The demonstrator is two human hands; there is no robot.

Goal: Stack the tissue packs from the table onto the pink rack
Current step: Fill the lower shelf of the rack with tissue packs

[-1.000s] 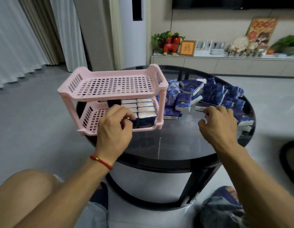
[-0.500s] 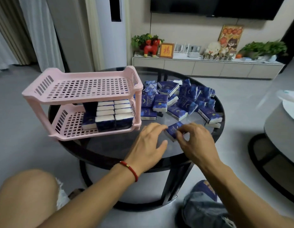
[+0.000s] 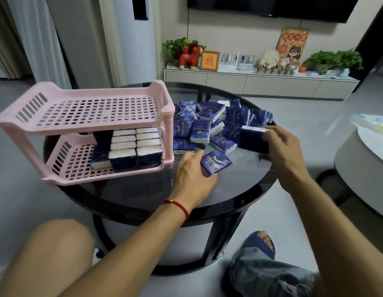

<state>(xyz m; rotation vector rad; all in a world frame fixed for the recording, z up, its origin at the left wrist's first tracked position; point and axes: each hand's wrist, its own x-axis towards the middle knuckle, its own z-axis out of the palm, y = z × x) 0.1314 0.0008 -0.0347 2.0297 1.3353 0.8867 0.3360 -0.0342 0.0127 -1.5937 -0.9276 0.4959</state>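
A pink two-tier rack (image 3: 83, 110) stands on the left of the round black glass table (image 3: 143, 189). Its top shelf is bare; several blue tissue packs (image 3: 130, 151) stand in rows on the right half of its lower shelf. A loose pile of blue tissue packs (image 3: 212, 125) lies right of the rack. My left hand (image 3: 192, 176) grips one pack (image 3: 216, 161) near the table's middle, between thumb and fingers. My right hand (image 3: 280, 146) holds another pack (image 3: 252, 137) on edge, just above the pile's right end.
A grey round table (image 3: 362, 163) with a white plate stands at the right. A low white cabinet (image 3: 261, 82) with plants and ornaments runs along the back wall. My bare knee (image 3: 53, 254) and my slippered foot (image 3: 259, 245) are in front of the table.
My left hand has left the rack and taken hold of the pack that my right hand brought to the table's middle. My right hand has gone back to the pile and picked up another pack.
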